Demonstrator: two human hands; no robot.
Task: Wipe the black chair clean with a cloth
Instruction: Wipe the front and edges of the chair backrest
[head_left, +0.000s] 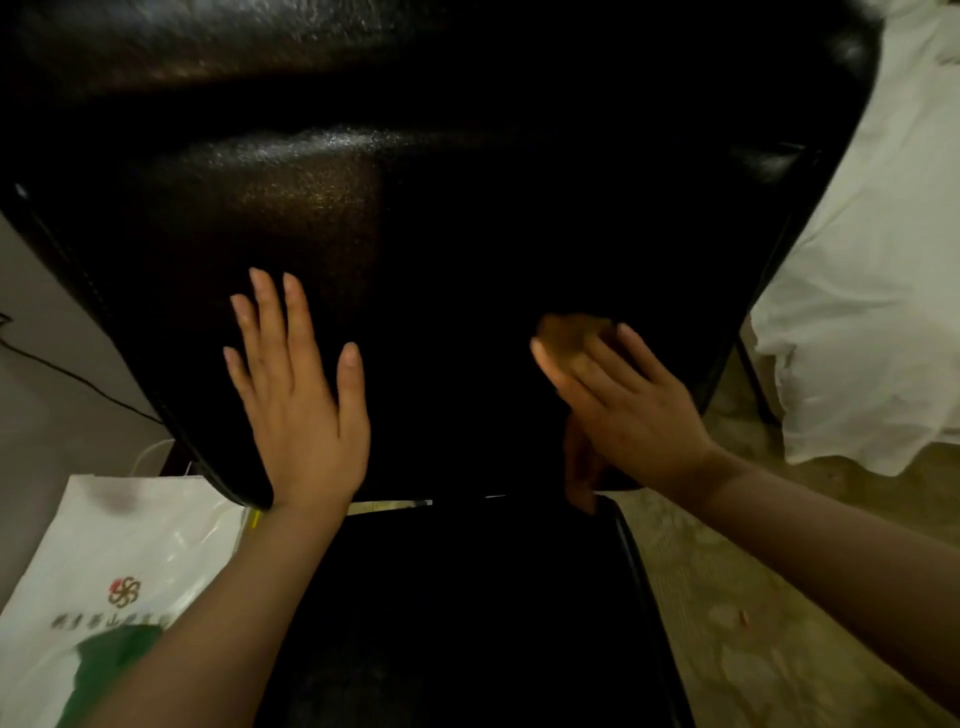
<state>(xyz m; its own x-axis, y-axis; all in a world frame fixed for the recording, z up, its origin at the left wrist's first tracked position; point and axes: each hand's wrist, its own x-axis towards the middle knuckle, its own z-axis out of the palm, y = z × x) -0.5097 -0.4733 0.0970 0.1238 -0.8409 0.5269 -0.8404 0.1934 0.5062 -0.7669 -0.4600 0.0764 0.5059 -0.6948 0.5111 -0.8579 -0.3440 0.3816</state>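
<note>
Chair, black and glossy, filling most of the head view, backrest tilted across the upper part and seat dark below. Narrow gap between the backrest's lower edge and the seat's rear edge, a pale strip showing through it.

Left hand flat against the backrest near its lower left corner, fingers straight and spread, palm pressed to the leather, gripping nothing. Forearm rising from the bottom left of the view.

Right hand laid on the backrest toward its lower right edge, blurred. Fingers extended over a brownish cloth, pressing it to the leather; only a small bunched part of the cloth visible past the fingertips. Thumb low, near the backrest's bottom edge, too dark to read clearly. No curl round the cloth visible, though blur leaves the exact hold hard to judge.

White plastic bag with a red-and-gold emblem and green patch on the floor just left of the seat's left edge. Black cable trailing across the floor beyond the backrest's left edge. White bedding hanging well off to the right of the chair, patterned floor beneath.
</note>
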